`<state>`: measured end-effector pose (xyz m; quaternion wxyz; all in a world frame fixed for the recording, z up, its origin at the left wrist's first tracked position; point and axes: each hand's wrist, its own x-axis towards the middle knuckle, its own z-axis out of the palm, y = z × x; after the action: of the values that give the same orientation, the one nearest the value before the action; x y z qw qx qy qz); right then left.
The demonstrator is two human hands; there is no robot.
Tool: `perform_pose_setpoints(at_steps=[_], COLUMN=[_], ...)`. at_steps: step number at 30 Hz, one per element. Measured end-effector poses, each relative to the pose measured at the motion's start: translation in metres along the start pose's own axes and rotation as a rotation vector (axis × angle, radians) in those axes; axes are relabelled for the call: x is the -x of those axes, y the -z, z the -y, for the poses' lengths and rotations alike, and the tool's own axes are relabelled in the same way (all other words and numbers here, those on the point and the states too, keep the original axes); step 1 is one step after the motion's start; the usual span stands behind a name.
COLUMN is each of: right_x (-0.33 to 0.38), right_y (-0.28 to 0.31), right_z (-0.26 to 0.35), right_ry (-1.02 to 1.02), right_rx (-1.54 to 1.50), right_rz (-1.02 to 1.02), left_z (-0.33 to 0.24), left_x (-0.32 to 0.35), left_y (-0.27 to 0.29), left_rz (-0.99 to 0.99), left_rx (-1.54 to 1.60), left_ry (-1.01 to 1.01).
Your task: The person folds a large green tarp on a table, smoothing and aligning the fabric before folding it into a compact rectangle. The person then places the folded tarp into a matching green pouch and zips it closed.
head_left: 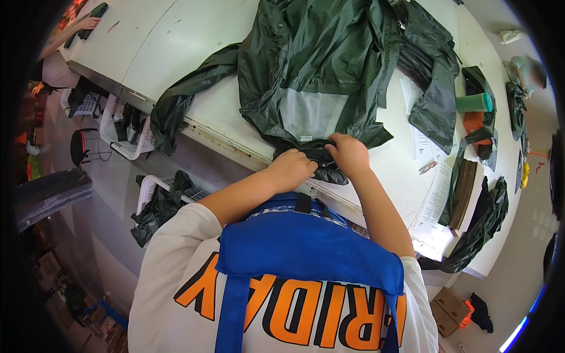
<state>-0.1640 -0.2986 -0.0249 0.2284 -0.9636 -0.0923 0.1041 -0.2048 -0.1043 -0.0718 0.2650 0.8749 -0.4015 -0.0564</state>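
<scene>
Both hands, left [292, 169] and right [348, 154], pinch jacket [318, 65] hem at worktop [194, 35] near edge. Keep hem taut, grips close.

Labels, paper, boxes only.
Small white label [305, 138] at mesh lining's lower edge; white printed sheets [422, 143] on table right; two brown cardboard boxes [450, 306] on floor, lower right.

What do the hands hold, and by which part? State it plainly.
Both the left hand and the right hand grip the dark green jacket at its near edge, just below the white mesh lining, at the table edge.
</scene>
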Motion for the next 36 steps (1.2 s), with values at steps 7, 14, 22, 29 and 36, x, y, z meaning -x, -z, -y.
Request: perform_pose_setpoints(at_steps=[7, 14, 22, 29, 36], right_x=[-0.010, 0.041, 0.041, 0.030, 0.030], right_y=[0.008, -0.020, -0.025, -0.036, -0.024], right_z=[-0.013, -0.016, -0.027, -0.037, -0.026], right_ry=[-0.266, 0.510, 0.497, 0.341, 0.329], right_rx=[-0.412, -0.102, -0.023, -0.116, 0.001], right_rz=[-0.282, -0.109, -0.095, -0.053, -0.212], left_z=[-0.003, 0.013, 0.020, 0.018, 0.047], left_x=[0.006, -0.028, -0.033, -0.018, -0.038], left_y=[-0.002, 0.015, 0.006, 0.036, 0.028], left_rz=[-0.076, 0.225, 0.100, 0.098, 0.004], left_rx=[-0.003, 0.379, 0.246, 0.120, 0.186], left_ry=[0.001, 0.351, 0.338, 0.224, 0.244])
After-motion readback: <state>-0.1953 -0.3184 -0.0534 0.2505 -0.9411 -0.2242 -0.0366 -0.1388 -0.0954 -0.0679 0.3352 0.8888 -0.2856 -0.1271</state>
